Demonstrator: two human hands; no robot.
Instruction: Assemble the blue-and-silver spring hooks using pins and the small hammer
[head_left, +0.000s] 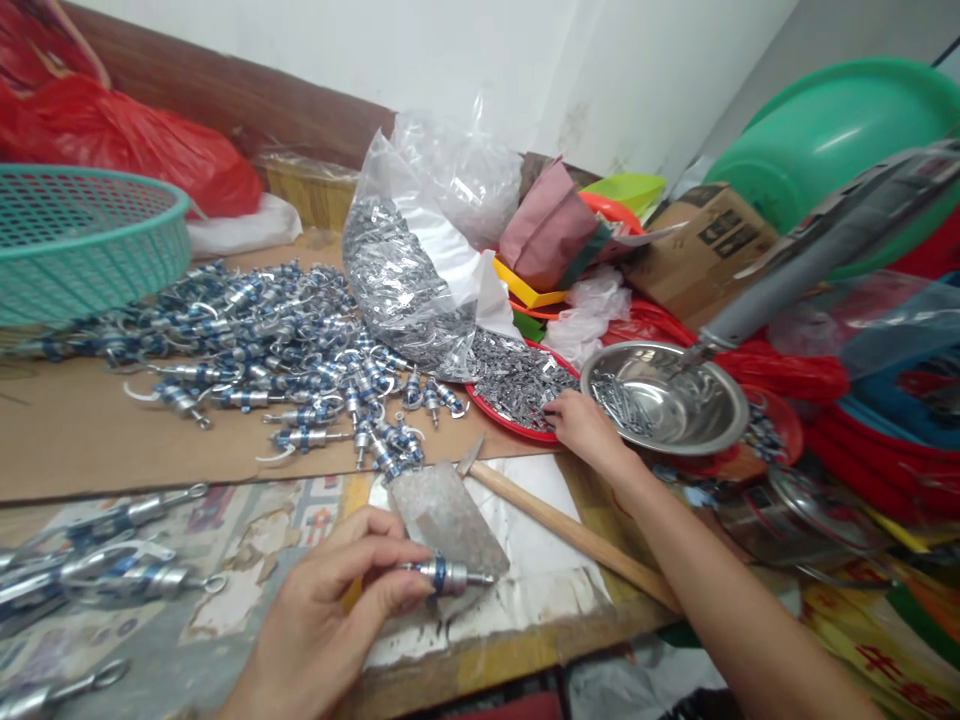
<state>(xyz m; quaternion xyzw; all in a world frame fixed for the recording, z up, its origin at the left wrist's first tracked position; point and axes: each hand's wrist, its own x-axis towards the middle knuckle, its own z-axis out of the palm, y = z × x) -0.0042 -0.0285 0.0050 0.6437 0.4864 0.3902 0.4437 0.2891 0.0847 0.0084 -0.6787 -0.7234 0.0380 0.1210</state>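
Note:
My left hand [330, 610] pinches a small metal swivel piece with a blue ring [444, 575], holding it against a grey metal block [450, 515] near the table's front edge. My right hand [581, 428] reaches out to a red plate [491, 402] heaped with small silver metal bits, fingers curled onto the pile; what they pinch is hidden. A wooden-handled hammer [570, 530] lies between the two hands, its head beside the block.
A big heap of blue-ringed metal pieces [277, 350] covers the cardboard. Behind stand a teal basket [82, 240], a clear bag of silver bits [420, 260], a steel bowl [664, 398], a green basin [832, 130], red bags and boxes. More finished pieces [97, 570] lie front left.

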